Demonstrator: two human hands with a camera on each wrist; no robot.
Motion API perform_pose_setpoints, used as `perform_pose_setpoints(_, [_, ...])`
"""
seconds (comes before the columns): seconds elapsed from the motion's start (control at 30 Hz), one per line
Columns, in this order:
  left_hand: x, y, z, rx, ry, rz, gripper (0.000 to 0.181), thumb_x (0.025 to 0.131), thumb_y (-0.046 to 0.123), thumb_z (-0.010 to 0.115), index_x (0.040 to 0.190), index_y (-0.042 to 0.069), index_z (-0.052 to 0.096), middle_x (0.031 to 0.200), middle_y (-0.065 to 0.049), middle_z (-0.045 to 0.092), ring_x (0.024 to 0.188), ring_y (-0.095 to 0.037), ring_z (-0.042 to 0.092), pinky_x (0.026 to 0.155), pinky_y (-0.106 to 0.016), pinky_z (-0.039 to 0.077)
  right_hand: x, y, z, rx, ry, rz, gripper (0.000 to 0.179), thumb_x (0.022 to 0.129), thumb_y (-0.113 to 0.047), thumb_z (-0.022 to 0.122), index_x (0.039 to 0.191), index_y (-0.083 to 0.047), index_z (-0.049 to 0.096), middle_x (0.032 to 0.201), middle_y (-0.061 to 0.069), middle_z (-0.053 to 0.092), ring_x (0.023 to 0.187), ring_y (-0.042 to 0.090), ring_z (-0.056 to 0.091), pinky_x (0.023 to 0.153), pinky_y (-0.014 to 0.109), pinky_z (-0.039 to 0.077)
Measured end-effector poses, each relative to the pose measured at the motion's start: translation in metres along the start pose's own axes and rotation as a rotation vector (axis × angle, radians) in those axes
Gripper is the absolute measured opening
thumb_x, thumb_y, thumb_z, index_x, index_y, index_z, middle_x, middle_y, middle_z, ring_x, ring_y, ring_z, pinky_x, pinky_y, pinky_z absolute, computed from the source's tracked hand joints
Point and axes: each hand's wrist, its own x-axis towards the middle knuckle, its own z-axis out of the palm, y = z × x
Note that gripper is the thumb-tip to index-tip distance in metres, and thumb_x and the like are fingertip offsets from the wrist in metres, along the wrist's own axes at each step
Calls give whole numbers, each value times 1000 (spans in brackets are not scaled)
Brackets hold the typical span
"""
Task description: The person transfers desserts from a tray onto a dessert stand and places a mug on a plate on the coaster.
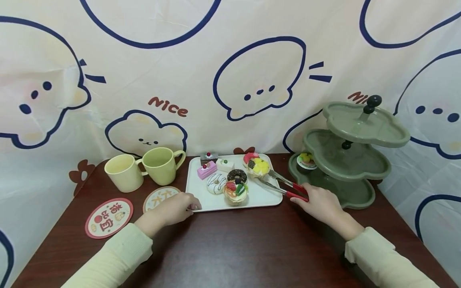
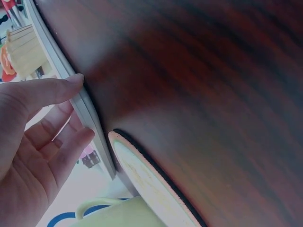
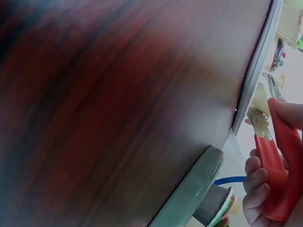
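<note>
My right hand (image 1: 320,202) grips food tongs (image 1: 296,196) by their red handles. Their metal arms reach over the right side of the white tray (image 1: 264,199), with the tips at a yellow-topped fruit tart (image 1: 259,167). In the right wrist view, fingers curl round the red handle (image 3: 279,184). At the tray's front left corner my left hand (image 1: 180,206) holds the rim, its thumb (image 2: 71,85) on the edge. Also on the tray are a red-topped pastry (image 1: 251,157), another fruit tart (image 1: 235,193), a white donut (image 1: 216,183), a chocolate donut (image 1: 237,175) and small cake slices (image 1: 207,170).
A green three-tier stand (image 1: 345,194) is at the right, with a small fruit tart (image 1: 306,161) on its bottom tier. Two mugs (image 1: 124,176) and two round coasters (image 1: 109,218) are at the left. A patterned cloth (image 1: 201,80) hangs behind the table.
</note>
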Motion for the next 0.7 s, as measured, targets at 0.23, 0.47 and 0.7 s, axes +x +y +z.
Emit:
perform_pose_setpoints(0.23, [1,-1,1,11,-5,-8,24,83,-11,70,97,9,76,90,2,68,85,-12,64,77,-34,55,4,-1,5,4,35,-27,48,89,-49,75,106,-6,65,74,3,62,62,24,59,48,42,44])
perform_pose_setpoints(0.47, [1,-1,0,14,0,-4,24,83,-10,71,97,8,76,90,2,68,86,-13,65,77,-34,56,5,0,8,21,27,-24,50,90,-48,74,115,-5,66,78,5,65,63,23,58,48,40,43])
perform_pose_setpoints(0.7, [0,-1,1,3,-5,-14,24,83,-11,70,98,8,76,90,1,68,86,-13,64,78,-35,56,5,3,10,35,11,-16,51,91,-48,73,121,-7,65,82,7,66,64,22,57,48,38,41])
